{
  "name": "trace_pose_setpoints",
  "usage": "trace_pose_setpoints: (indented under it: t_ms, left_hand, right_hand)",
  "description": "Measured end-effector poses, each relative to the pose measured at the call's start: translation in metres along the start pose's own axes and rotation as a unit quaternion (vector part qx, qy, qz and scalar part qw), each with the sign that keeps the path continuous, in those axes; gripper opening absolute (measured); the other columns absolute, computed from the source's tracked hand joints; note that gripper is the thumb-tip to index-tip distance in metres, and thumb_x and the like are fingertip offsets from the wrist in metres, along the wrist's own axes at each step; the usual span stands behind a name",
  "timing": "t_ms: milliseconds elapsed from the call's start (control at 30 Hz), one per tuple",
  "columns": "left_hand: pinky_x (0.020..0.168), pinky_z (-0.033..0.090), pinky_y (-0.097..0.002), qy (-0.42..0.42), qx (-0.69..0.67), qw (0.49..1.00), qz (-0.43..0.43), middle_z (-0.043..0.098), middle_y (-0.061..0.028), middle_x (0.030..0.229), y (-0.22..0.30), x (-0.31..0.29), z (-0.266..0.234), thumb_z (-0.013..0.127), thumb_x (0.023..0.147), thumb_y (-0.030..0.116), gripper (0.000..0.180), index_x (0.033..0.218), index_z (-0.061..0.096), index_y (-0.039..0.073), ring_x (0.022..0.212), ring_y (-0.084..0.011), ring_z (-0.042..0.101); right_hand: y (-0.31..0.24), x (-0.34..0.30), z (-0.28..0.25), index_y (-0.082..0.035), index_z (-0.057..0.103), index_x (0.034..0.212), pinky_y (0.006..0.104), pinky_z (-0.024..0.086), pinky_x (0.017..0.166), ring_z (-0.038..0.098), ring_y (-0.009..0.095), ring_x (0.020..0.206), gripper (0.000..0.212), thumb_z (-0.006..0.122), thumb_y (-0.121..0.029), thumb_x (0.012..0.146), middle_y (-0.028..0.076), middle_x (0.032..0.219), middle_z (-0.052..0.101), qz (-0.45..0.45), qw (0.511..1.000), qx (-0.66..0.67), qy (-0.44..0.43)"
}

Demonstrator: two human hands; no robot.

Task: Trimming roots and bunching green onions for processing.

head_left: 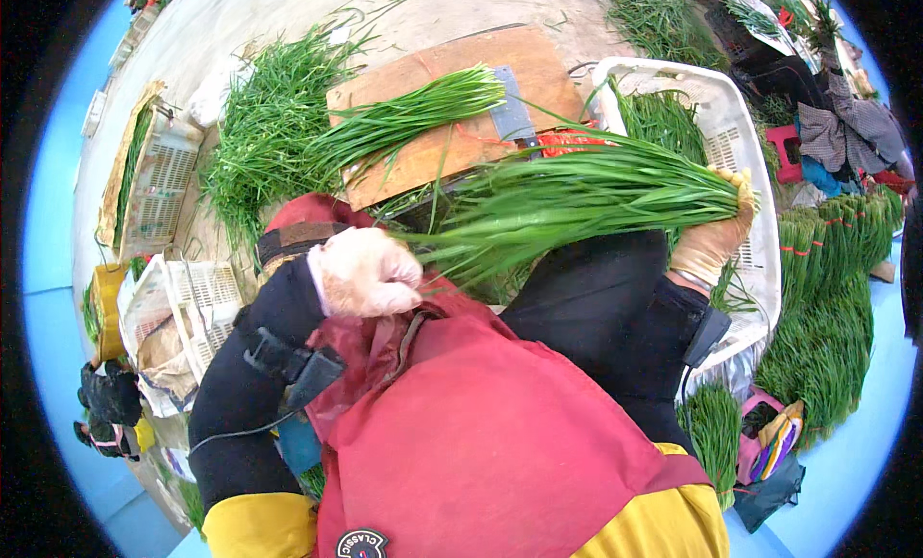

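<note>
My right hand (pixel 713 233), in a pale glove, grips the stem end of a bunch of garlic chives (pixel 586 188). The long green leaves stretch left across my lap, their tips blurred. Close to those tips is my left hand (pixel 365 274), gloved too, its fingers curled closed; what they hold, if anything, is hidden. Beyond the bunch a wooden board (pixel 404 73) carries more cut chives (pixel 423 111), stems pointing right. A broad knife blade (pixel 512 106) lies beside those stem ends, near some red ties (pixel 567 141).
A loose heap of chives (pixel 279 125) lies left of the board. A white plastic crate (pixel 740 125) holding chives stands at my right. Tied bundles (pixel 827 260) are stacked farther right. More crates (pixel 159 188) stand at left, and a person (pixel 111 395) is at the far left.
</note>
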State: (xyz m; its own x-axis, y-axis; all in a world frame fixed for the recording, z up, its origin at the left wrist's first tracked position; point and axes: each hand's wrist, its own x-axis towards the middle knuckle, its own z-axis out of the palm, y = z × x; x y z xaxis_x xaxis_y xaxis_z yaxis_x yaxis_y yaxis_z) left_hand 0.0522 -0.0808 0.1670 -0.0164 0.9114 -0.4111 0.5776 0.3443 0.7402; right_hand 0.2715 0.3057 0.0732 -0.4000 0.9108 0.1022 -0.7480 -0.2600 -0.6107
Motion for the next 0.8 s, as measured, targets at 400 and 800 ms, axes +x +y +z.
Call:
trace_pose_setpoints:
  t_ms: [400,800]
  left_hand:
    - [0.070,0.052,-0.0424,0.010,0.205,0.911,-0.358,0.065,-0.0170,0.070,-0.061,-0.064,-0.006,0.059,0.070,0.029,0.023,0.075,0.069,0.009,0.071,-0.0338,0.065]
    - [0.073,0.054,-0.0424,-0.005,0.308,0.903,-0.299,0.068,-0.0159,0.077,-0.078,-0.002,0.021,0.059,0.071,0.031,0.025,0.080,0.071,0.010,0.077,-0.0335,0.067]
  right_hand:
    - [-0.038,0.042,-0.044,-0.011,0.067,0.093,0.0428,0.053,0.079,0.065,0.023,0.084,0.024,0.060,-0.032,0.084,0.004,0.092,0.069,-0.030,0.995,-0.090,0.033]
    - [-0.133,0.079,-0.062,-0.015,0.068,0.097,0.0433,0.056,0.078,0.067,0.021,0.092,0.024,0.060,-0.034,0.083,0.002,0.099,0.071,-0.102,0.990,-0.064,0.072]
